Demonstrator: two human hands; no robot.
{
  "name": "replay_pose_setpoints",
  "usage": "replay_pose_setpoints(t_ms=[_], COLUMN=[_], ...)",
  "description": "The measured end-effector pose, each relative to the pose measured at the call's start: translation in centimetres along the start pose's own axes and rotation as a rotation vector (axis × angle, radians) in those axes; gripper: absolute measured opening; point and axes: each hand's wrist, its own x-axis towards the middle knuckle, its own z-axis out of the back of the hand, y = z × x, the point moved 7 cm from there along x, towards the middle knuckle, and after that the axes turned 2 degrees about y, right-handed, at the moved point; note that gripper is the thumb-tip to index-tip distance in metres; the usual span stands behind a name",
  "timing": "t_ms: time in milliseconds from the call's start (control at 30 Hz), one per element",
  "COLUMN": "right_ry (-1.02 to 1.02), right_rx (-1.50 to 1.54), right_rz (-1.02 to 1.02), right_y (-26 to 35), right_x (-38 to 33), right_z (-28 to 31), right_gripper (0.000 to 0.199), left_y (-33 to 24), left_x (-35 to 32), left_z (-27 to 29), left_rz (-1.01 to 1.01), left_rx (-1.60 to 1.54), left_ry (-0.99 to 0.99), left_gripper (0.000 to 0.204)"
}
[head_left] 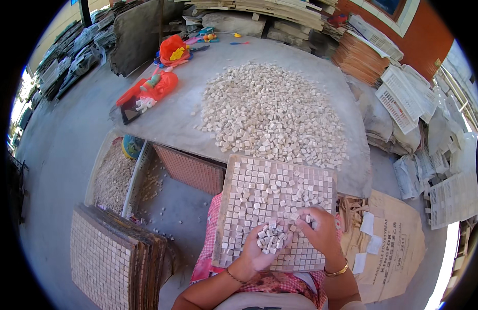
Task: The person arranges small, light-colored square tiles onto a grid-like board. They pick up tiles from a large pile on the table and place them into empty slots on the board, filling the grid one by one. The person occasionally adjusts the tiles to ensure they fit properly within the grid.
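My left hand (pixel 253 254) is cupped palm up, low over a square gridded tray (pixel 333 183) that rests on my lap. A heap of small pale stone mosaic tiles (pixel 272 237) fills its palm. Just to the right, my right hand (pixel 321 231) is closed, thumb and fingers curled round a few tiles close above the grid. Many cells of the tray hold a tile, and loose tiles (pixel 259 194) lie scattered on top across its middle. My hands hide part of the tray's lower half.
Beyond the tray, a grey stone table (pixel 187 124) bears a large tile pile (pixel 275 108), red bags (pixel 174 50) and a phone (pixel 129 111). At left stand a white crate (pixel 95 178) of tiles and stacked filled trays (pixel 102 253). A brown paper sack (pixel 404 227) lies right.
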Motion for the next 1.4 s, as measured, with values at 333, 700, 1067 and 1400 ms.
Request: replay_pose_setpoints(t_ms=[333, 700, 1067, 1400], right_ry=[0.208, 0.143, 0.158, 0.332], right_rx=[-0.1, 0.755, -0.183, 1.04], right_rz=[0.356, -0.105, 0.383, -0.34], right_y=[3.4, 1.9, 5.4, 0.8], right_x=[-3.5, -4.4, -3.3, -2.8], right_z=[-4.8, -4.5, -7.0, -5.6], right_gripper=[0.025, 0.017, 0.019, 0.012], left_y=[-1.2, -1.0, 0.1, -0.6], left_x=[0.2, 0.1, -0.1, -0.2], left_z=[-0.2, -0.5, 0.2, -0.3], left_rz=[-0.016, 0.014, 0.051, -0.039], left_rx=[0.118, 0.075, 0.169, 0.128], left_ry=[0.077, 0.131, 0.048, 0.024], left_gripper=[0.029, 0.028, 0.035, 0.032])
